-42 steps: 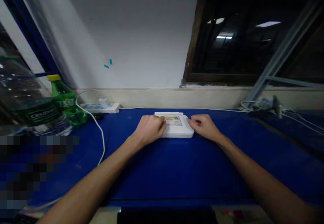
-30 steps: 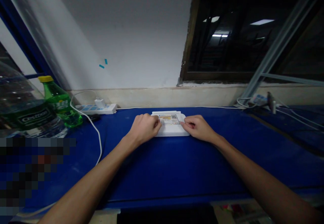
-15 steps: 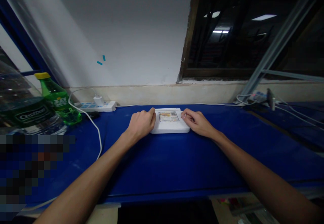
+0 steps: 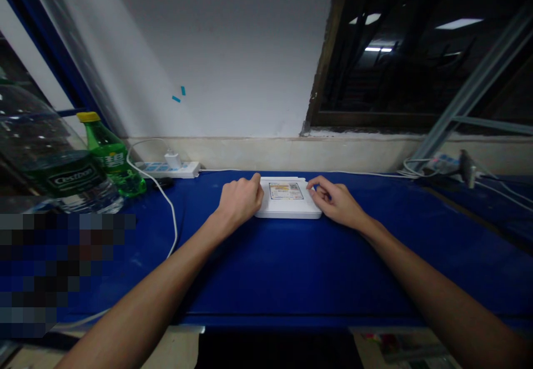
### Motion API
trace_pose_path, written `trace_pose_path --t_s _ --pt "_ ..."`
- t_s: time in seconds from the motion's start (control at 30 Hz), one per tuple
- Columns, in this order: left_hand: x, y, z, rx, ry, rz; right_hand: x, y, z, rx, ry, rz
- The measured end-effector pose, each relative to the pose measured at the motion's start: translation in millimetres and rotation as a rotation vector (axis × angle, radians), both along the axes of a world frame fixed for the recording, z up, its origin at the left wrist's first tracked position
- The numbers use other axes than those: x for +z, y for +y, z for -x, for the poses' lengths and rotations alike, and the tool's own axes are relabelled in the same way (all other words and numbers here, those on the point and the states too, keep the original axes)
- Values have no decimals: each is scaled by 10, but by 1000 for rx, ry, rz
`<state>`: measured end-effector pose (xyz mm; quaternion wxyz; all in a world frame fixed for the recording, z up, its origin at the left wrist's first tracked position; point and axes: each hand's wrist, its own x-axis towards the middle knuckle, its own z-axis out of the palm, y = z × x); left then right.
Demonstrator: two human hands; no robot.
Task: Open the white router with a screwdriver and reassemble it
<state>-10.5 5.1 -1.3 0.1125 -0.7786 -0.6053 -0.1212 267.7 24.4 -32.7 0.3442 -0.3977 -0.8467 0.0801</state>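
A flat white plastic case [image 4: 287, 208] with a printed label [image 4: 286, 191] on its top lies on the blue tabletop. My left hand [image 4: 241, 199] is closed around the case's left edge, thumb on top near the far corner. At the right edge is my right hand [image 4: 335, 202], its fingers bent against the side and upper rim, with a small gap between index finger and thumb. The undersides of both hands and the fingertips below the rim are hidden.
To the left stand a large clear bottle [image 4: 66, 174] and a green bottle with a yellow cap [image 4: 114, 158]. A power strip [image 4: 189, 169] with a white charger [image 4: 172, 160] lies by the wall; its cable [image 4: 170, 208] runs forward. A phone-like device [image 4: 467, 169] stands at right.
The view has shifted a little to the left, so everything appears farther right. My right hand's fingers have loosened and spread slightly at the case's edge. The left hand keeps its hold.
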Motion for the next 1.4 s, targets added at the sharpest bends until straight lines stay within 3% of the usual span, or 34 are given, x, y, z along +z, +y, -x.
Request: trace_pose_path --t_s 0.2,0.33,0.43,0.5,0.67,0.83,1.1,1.2,1.4 --pt "-18 15 13 -14 -16 18 -19 30 -5 -52 -39 -1" --pt "-2 -16 -13 -53 -40 2 50 63 -70 -332 -129 -60" --pt "12 -61 -63 -114 -60 -26 123 82 -187 -500 -274 -3" --pt "1 -85 -96 -179 -64 -53 148 90 -273 -493 -349 58" --pt "-124 -97 -114 -443 -57 -43 87 109 -385 -314 -417 224" --pt "-212 -40 -162 -582 -23 75 -22 168 -364 -242 -439 217" --pt "54 352 -687 -646 114 245 -68 201 -383 -258 -419 158" --pt "156 473 -877 -617 186 346 -74 213 -389 -262 -419 149" --pt "263 566 -1020 -554 233 448 -48 232 -403 -316 -392 172"
